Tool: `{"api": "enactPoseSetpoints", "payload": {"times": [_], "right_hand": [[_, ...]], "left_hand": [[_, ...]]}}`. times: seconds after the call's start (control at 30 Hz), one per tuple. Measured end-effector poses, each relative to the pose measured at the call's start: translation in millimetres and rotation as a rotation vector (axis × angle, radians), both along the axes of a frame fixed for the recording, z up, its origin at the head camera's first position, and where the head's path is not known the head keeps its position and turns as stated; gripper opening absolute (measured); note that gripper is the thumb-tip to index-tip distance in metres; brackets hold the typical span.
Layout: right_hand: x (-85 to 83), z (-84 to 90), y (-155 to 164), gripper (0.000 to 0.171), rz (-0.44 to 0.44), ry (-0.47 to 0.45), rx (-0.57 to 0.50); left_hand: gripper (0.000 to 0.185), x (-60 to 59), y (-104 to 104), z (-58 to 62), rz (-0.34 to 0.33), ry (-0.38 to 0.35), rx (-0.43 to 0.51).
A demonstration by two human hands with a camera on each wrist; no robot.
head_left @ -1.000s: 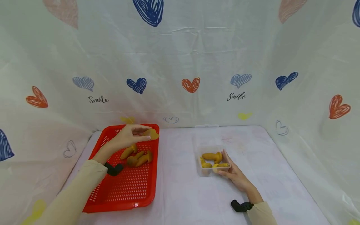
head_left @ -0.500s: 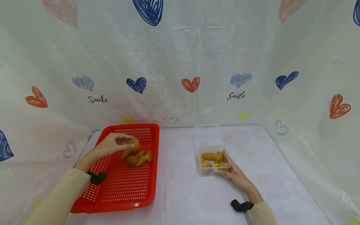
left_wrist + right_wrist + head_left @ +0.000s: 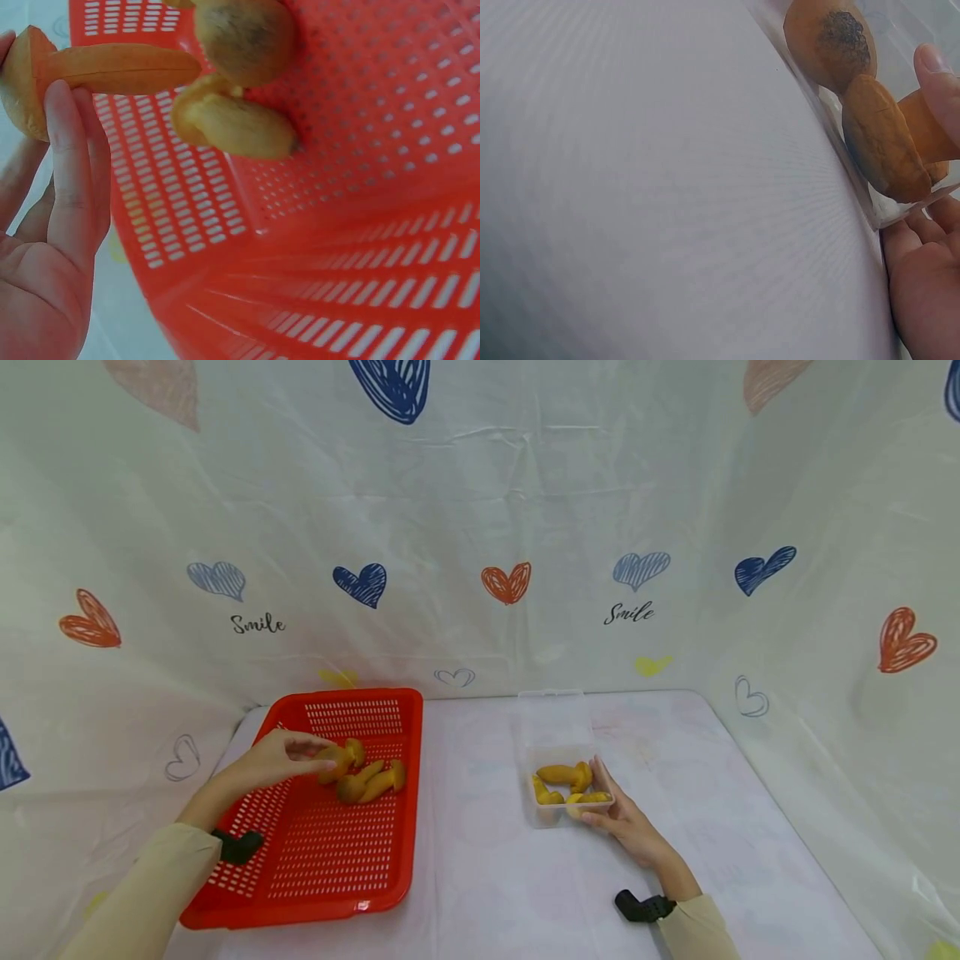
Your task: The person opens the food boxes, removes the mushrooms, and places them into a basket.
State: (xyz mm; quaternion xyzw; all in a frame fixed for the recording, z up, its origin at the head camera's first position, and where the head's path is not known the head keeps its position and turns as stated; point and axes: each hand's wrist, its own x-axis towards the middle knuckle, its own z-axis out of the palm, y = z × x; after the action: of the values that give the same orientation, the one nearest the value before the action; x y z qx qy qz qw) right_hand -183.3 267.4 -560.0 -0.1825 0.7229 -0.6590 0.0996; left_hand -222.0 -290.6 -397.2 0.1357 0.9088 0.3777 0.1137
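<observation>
Your left hand (image 3: 273,760) reaches over the red basket (image 3: 315,868) and pinches one orange-brown mushroom (image 3: 335,761) between thumb and fingertips. The left wrist view shows it plainly: the mushroom (image 3: 90,71) lies across your fingertips (image 3: 66,120), cap toward the thumb side and stem pointing out over the basket's (image 3: 360,247) perforated floor. It is raised a little off the floor, just beside the other mushrooms in the basket (image 3: 375,781), which lie in a small cluster in the far half of the basket. Two of them (image 3: 232,124) show close below the held one in the wrist view.

Your right hand (image 3: 626,825) rests on the worktop (image 3: 480,860) at the near right corner of the clear plastic box (image 3: 567,817), fingers curled round that corner, thumb on the rim and the rest against the wall. The right wrist view shows your thumb tip (image 3: 939,71) at the box's edge and the boxed mushrooms (image 3: 877,135) pressed against the clear wall. The box's (image 3: 832,124) lid (image 3: 553,718) stands open behind it. Basket and box sit well apart on the worktop, basket on your left, box on your right
</observation>
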Motion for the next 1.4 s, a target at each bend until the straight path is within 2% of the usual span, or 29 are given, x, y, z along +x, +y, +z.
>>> {"api": "enactPoseSetpoints", "payload": {"times": [0.23,0.47,0.7,0.9,1.13,1.27,1.4], "right_hand": [[1.0,1.8,0.8,0.093,-0.006,0.013,0.007],[1.4,2.1,1.5,0.094,-0.009,0.013,0.006],[2.1,1.1,1.7,0.094,-0.008,0.005,0.006],[1.7,1.4,1.8,0.094,-0.007,0.010,-0.002],[1.4,0.5,2.3,0.094,-0.007,0.009,-0.001],[1.0,0.7,1.5,0.094,0.005,0.013,-0.001],[0.8,1.7,-0.1,0.093,0.003,0.009,0.002]], "left_hand": [[0.050,2.6,-5.0,-7.5,0.011,-0.036,-0.011],[0.052,0.2,-8.4,-21.4,-0.038,-0.018,-0.027],[0.051,-0.2,-10.2,-33.1,-0.092,-0.065,0.069],[0.050,-1.6,-7.8,-32.6,-0.113,-0.053,0.086],[0.048,-8.6,6.0,-28.4,-0.133,-0.026,0.098],[0.044,-18.1,16.9,-22.7,-0.134,0.030,0.095],[0.043,-26.8,34.6,-11.4,-0.114,0.029,0.093]]}}
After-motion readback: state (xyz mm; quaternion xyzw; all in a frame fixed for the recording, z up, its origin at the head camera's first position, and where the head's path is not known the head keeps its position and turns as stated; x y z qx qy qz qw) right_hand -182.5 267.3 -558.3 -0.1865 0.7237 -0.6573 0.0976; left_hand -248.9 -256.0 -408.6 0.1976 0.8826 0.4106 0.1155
